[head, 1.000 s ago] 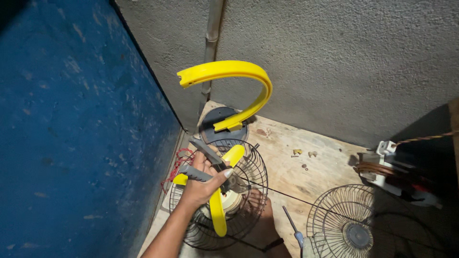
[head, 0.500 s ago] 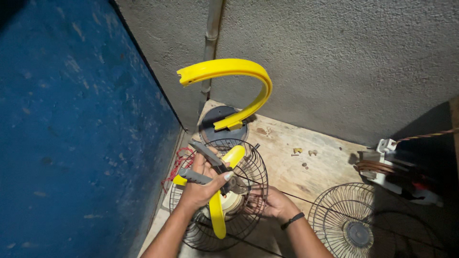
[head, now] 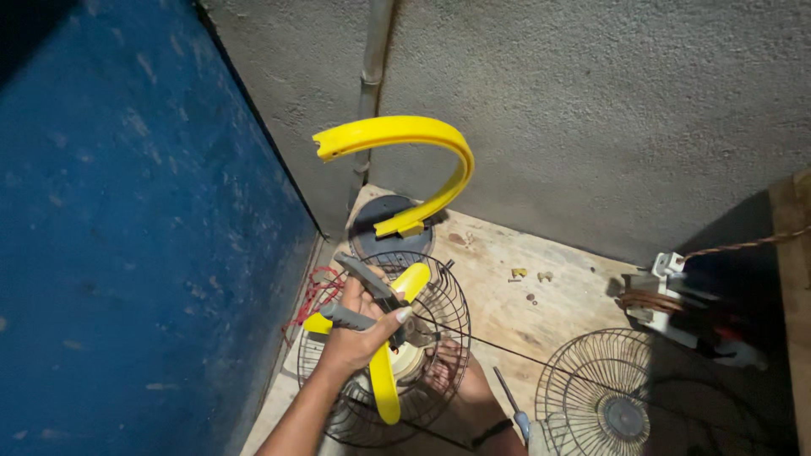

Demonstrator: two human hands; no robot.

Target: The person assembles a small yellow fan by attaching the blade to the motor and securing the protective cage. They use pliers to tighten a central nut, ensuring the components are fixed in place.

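Head view: our left hand [head: 359, 333] clamps grey-handled pliers [head: 372, 295] over the yellow-bladed fan [head: 384, 359] in its black wire guard [head: 448, 312], on the plywood board [head: 507, 295]. Our right hand [head: 452, 380] has slid under the guard since half a second ago; we cannot tell its grip. So we're bracing the fan. Screwdriver [head: 511, 405] lies just beside.

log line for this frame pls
left hand: grips grey pliers | right hand: on fan cage | yellow blades inside
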